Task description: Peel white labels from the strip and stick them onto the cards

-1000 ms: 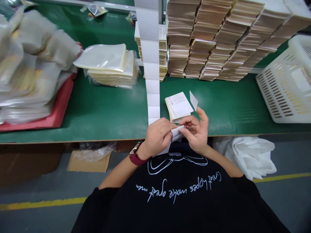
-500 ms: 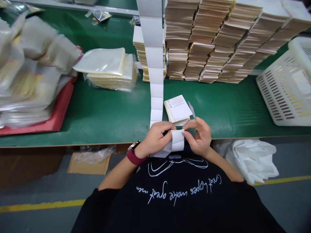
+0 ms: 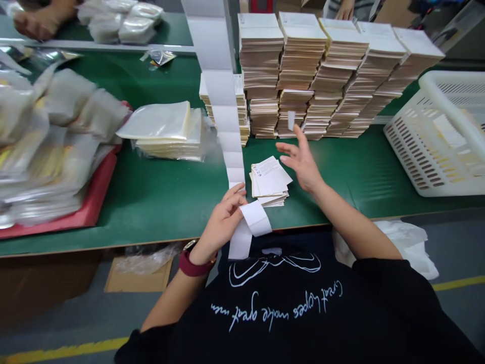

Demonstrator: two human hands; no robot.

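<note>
My left hand [image 3: 225,215] pinches a long white strip of labels [image 3: 231,151] near the table's front edge. The strip hangs down from the top of the view, and its loose end curls over my fingers toward my lap. My right hand [image 3: 305,159] is raised with its fingers apart, beyond and to the right of a small pile of printed cards [image 3: 270,177]. A small white label [image 3: 291,120] appears to cling to the tip of its index finger. The cards lie fanned on the green table, face up, between my two hands.
Tall stacks of cards [image 3: 303,65] line the back. At the right stands a white basket [image 3: 435,146]. Clear bags [image 3: 159,126] and a red tray [image 3: 102,187] heaped with filled bags lie left. Another person's hand [image 3: 36,23] shows at top left, another [image 3: 345,9] at top right.
My right hand has left the strip and moved up and forward, its fingers spreading. My left hand still grips the strip, slightly farther left. The view has tilted up, showing other people's hands.
</note>
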